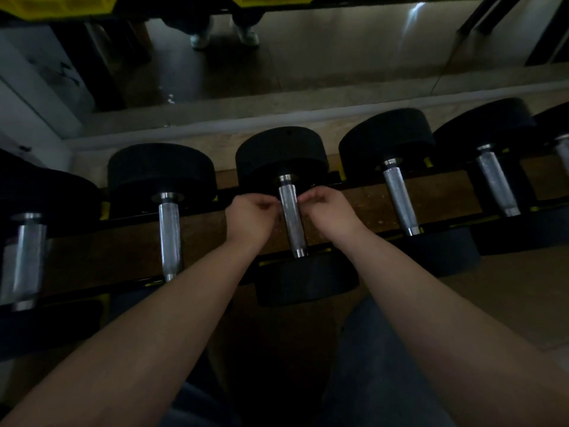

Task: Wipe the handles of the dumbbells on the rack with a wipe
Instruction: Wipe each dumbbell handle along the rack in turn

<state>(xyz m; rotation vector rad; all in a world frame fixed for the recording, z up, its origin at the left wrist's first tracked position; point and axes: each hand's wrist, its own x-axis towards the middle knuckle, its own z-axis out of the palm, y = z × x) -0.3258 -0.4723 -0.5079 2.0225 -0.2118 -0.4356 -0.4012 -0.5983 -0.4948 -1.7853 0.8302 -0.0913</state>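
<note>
Several black dumbbells with knurled steel handles lie side by side on a low rack (354, 211). My two hands flank the handle of the middle dumbbell (292, 223) near its far end. My left hand (251, 218) is on the handle's left, fingers curled with the tips against the steel. My right hand (326, 211) mirrors it on the handle's right, fingers also curled inward. No wipe shows in the dim light, and anything pinched in the fingers is hidden. Neighbouring handles lie to the left (170, 235) and right (400, 200).
A mirror (308, 57) runs along the wall behind the rack and reflects the floor and a pair of shoes. Yellow-edged equipment (55, 4) sits at the top. My dark-trousered legs (369, 365) are below the rack's front rail.
</note>
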